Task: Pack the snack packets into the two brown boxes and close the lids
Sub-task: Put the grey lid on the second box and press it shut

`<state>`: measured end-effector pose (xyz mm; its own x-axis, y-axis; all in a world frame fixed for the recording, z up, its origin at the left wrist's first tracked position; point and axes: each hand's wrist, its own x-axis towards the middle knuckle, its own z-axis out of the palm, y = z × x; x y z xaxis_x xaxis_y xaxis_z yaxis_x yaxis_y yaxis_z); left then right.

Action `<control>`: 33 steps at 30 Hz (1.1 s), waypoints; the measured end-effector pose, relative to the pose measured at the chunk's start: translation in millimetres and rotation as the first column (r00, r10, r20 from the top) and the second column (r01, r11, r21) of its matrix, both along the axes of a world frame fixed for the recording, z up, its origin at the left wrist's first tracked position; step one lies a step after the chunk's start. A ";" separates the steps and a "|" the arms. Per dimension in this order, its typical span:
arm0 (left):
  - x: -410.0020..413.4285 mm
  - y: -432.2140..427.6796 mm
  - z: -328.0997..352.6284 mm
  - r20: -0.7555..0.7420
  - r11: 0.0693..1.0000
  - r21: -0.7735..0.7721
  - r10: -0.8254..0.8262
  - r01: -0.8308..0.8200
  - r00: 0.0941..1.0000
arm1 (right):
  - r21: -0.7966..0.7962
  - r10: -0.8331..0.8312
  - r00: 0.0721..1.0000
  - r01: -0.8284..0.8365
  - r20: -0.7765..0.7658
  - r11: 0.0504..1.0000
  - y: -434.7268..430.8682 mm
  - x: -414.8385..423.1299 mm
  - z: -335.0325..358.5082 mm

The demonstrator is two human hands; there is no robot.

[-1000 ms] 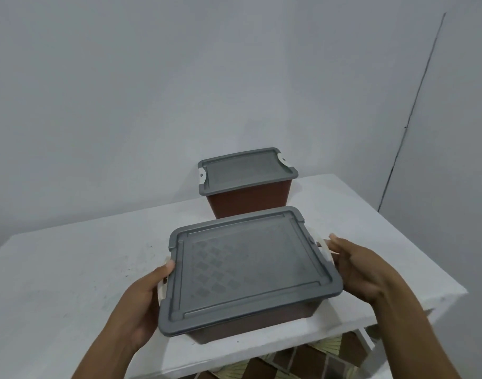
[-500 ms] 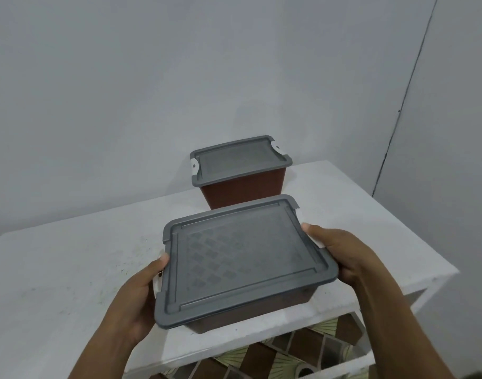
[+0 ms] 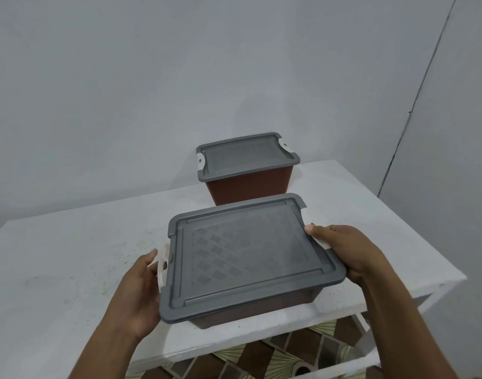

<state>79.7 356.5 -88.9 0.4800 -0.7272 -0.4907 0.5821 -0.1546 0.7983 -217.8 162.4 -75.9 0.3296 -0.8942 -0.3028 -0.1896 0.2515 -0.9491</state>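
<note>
Now latching: left hand (image 3: 137, 294) cups the white left latch (image 3: 163, 265), fingers hidden, grip unclear; right hand (image 3: 349, 250) clamps the white right latch (image 3: 321, 242). Between them sits the grey-lidded brown plastic box (image 3: 250, 258); second lidded brown box (image 3: 248, 170) beyond, closed. Next: press both latches flush.

Near box (image 3: 234, 314) brown; lid (image 3: 248, 255) grey, diamond-patterned.

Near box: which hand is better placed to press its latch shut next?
Right, likely. The right hand has its thumb on the right latch at the lid edge, fingers curled under the rim. The left hand sits beside the left latch, which stands out from the lid; its fingers hidden.
</note>
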 end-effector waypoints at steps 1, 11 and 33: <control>1.7 1.2 -0.7 -0.049 1.000 -0.009 0.023 -0.024 0.999 | -0.006 0.003 1.000 -0.003 -0.007 1.000 0.1 -0.3 0.2; -7.5 -3.2 12.8 -0.064 0.999 0.004 0.052 -0.052 0.997 | -0.006 0.029 0.998 -0.029 -0.064 1.000 1.7 1.9 7.0; -6.8 -22.1 13.7 0.571 0.970 0.245 -0.149 0.006 0.807 | -0.083 0.063 0.963 -0.088 -0.263 0.993 1.8 16.4 8.2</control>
<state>72.9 334.4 -75.2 0.6729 -0.6812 -0.2883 -0.0024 -0.3918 0.9201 -201.4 164.1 -67.7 0.3183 -0.8982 -0.3033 -0.4478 0.1395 -0.8832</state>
